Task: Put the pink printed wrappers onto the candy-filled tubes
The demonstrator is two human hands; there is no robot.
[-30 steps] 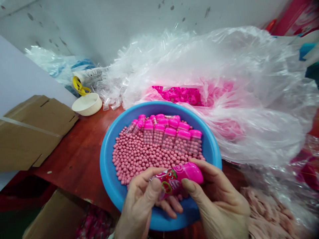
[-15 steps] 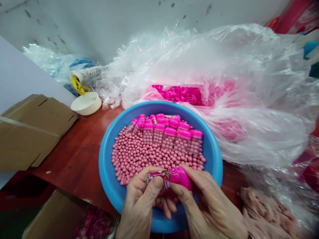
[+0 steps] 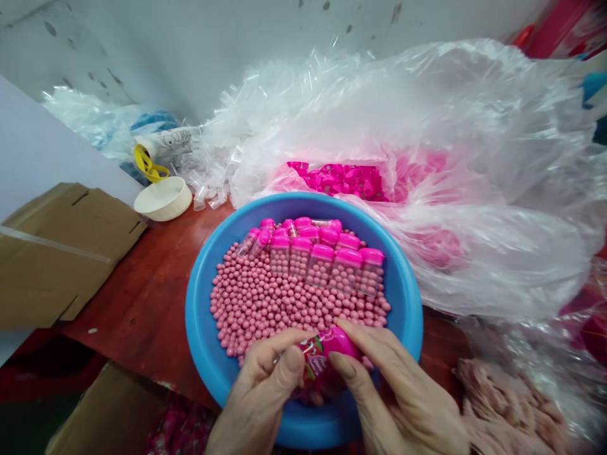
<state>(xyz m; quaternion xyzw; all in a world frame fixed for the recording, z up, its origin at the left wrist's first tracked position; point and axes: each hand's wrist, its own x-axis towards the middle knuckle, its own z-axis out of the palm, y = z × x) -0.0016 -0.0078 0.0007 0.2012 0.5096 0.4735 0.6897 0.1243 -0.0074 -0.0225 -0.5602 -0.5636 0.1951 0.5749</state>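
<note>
View: head camera, looking down over the basin.
Left hand (image 3: 265,385): enters from below, thumb on top and fingers curled, closed around the left end of the labelled container.
Right hand (image 3: 403,392): reaches in from lower right, thumb and forefinger pinching the pink cap (image 3: 341,341), palm turned inward.
Labelled container (image 3: 315,360): between both hands, lying nearly sideways above the near part of the blue basin (image 3: 199,309), cap end to the right.
Basin contents: pink balls (image 3: 265,297), with pink-capped clear containers (image 3: 320,265) grouped toward the far side.
Tabletop (image 3: 152,297): carries the basin, a white round dish (image 3: 164,199) and a large plastic bag (image 3: 497,240) showing pink pieces (image 3: 348,181).
</note>
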